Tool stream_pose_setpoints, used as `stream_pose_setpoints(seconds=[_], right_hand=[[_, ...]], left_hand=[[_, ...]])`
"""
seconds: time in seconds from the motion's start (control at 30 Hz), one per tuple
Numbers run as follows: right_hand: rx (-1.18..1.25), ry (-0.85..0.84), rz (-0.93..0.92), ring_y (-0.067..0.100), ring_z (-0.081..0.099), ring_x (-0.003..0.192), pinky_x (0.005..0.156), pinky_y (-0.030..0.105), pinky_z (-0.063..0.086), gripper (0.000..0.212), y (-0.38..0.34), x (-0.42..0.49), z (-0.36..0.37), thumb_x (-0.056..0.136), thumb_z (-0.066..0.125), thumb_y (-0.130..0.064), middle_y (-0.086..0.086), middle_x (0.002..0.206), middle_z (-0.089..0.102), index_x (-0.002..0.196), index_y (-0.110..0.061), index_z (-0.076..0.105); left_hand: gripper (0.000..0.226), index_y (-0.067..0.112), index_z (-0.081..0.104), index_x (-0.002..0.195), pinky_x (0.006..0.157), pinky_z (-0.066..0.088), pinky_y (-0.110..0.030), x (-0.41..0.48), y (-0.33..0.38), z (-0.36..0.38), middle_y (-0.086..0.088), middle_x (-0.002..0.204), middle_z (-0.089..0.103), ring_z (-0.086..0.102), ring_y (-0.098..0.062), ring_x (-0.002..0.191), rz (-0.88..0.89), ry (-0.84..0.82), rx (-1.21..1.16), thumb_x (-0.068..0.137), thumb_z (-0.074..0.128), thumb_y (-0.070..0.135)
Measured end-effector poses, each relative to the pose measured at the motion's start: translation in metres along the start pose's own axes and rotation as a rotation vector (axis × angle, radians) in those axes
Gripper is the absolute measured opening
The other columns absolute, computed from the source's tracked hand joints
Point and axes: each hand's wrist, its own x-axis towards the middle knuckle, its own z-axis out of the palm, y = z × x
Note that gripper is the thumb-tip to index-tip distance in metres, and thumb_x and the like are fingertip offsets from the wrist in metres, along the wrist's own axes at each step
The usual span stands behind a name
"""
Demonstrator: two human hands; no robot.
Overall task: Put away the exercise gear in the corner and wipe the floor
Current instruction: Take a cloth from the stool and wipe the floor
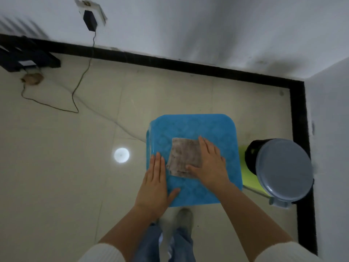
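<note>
grey cloth (182, 157) lies flat on top of blue stool (207, 127), near room corner. right hand (209, 163) presses flat on cloth's right side, fingers straight. left hand (154, 184) flat on stool just beside cloth's left edge, fingers straight, gripping nothing. grey-lidded bin (283, 171) just right of stool. thin cable (75, 95) trails across floor (56, 167) at left.

We're looking down into the corner of a room in a home, by the look of it: a pale tiled floor (56, 167) edged with a black skirting board (188, 68), plain white walls (188, 25) meeting at the right. A black adapter (90, 20) sits in a wall socket (90, 8), its thin cable (83, 72) trailing over the tiles. A blue plastic stool (198, 125) stands beside a lidded pedal bin (283, 171).
</note>
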Motion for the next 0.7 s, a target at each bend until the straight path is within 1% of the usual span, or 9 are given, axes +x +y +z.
stream_pose_setpoints(seconds=[0.07,0.13,0.2,0.27,0.33,0.4,0.47,0.53,0.7], right_hand=[[0.031,0.052,0.071,0.024,0.029,0.13,0.103,0.041,0.03,0.086,0.005,0.002,0.009,0.076,0.07,-0.05,0.002,0.142,0.033,0.144,-0.019,0.027],[0.119,0.055,0.118,0.024,0.043,0.111,0.091,0.04,0.038,0.054,0.007,0.002,0.015,0.071,0.076,-0.045,0.002,0.113,0.051,0.11,-0.02,0.048],[0.255,0.009,0.116,0.022,0.051,0.085,0.072,0.037,0.043,0.037,0.006,0.002,0.016,0.068,0.079,-0.034,0.0,0.081,0.052,0.076,-0.02,0.047],[0.403,-0.018,0.112,0.016,0.043,0.062,0.052,0.027,0.037,0.036,0.003,0.003,0.012,0.066,0.08,-0.022,0.001,0.064,0.044,0.065,-0.015,0.045],[0.493,-0.014,0.109,0.013,0.036,0.057,0.044,0.022,0.028,0.032,-0.001,0.004,0.004,0.067,0.078,-0.014,0.002,0.062,0.04,0.066,-0.011,0.046],[0.555,0.004,0.09,0.011,0.032,0.054,0.042,0.02,0.029,0.036,-0.006,-0.002,-0.006,0.071,0.076,-0.012,-0.002,0.059,0.038,0.064,-0.013,0.041],[0.609,-0.005,0.031,0.007,0.028,0.049,0.04,0.018,0.027,0.042,-0.013,-0.013,-0.019,0.073,0.076,-0.013,-0.005,0.056,0.034,0.063,-0.016,0.036],[0.64,-0.049,-0.039,0.003,0.028,0.045,0.04,0.017,0.025,0.043,-0.022,-0.028,-0.035,0.073,0.079,-0.016,-0.007,0.054,0.033,0.063,-0.016,0.036],[0.652,-0.231,-0.173,0.008,0.048,0.054,0.044,0.013,0.039,0.029,-0.072,-0.093,-0.094,0.073,0.076,-0.01,-0.003,0.064,0.052,0.085,-0.011,0.051]], left_hand=[[0.1,0.004,-0.012,0.147,0.118,0.004,-0.031,0.002,0.001,0.004,-0.016,0.155,0.0,-0.004,-0.024,0.143,-0.025,-0.026,0.023,0.084,0.023,0.072],[0.1,0.0,-0.01,0.146,0.118,0.01,-0.035,0.003,0.007,0.001,-0.016,0.154,-0.011,-0.011,-0.025,0.143,-0.051,-0.068,0.013,0.083,0.023,0.071],[0.099,0.003,-0.025,0.14,0.12,0.003,-0.035,0.004,0.012,-0.005,-0.01,0.146,-0.035,-0.03,-0.023,0.138,-0.071,-0.167,-0.008,0.087,0.034,0.062],[0.102,0.003,-0.027,0.14,0.12,0.002,-0.035,0.008,0.015,-0.018,-0.011,0.144,-0.04,-0.033,-0.025,0.137,-0.078,-0.239,0.015,0.088,0.05,0.045],[0.101,0.004,-0.02,0.145,0.12,0.006,-0.033,0.014,0.016,-0.036,-0.01,0.152,-0.031,-0.024,-0.024,0.142,-0.097,-0.315,-0.002,0.086,0.056,0.032],[0.095,0.006,-0.011,0.149,0.119,0.01,-0.031,0.013,0.016,-0.049,-0.006,0.157,-0.018,-0.01,-0.02,0.146,-0.16,-0.306,-0.098,0.086,0.056,0.03],[0.089,0.01,-0.006,0.15,0.118,0.013,-0.032,-0.001,0.017,-0.056,-0.005,0.159,-0.007,-0.003,-0.02,0.147,-0.255,-0.205,-0.157,0.088,0.053,0.031],[0.084,0.016,-0.007,0.15,0.118,0.015,-0.035,-0.026,0.023,-0.066,-0.005,0.159,-0.008,-0.004,-0.021,0.147,-0.337,-0.13,-0.154,0.09,0.05,0.028],[0.079,0.019,-0.006,0.151,0.116,0.014,-0.033,-0.108,0.046,-0.122,-0.004,0.159,-0.011,-0.004,-0.021,0.147,-0.495,0.114,-0.205,0.093,0.047,0.027]])
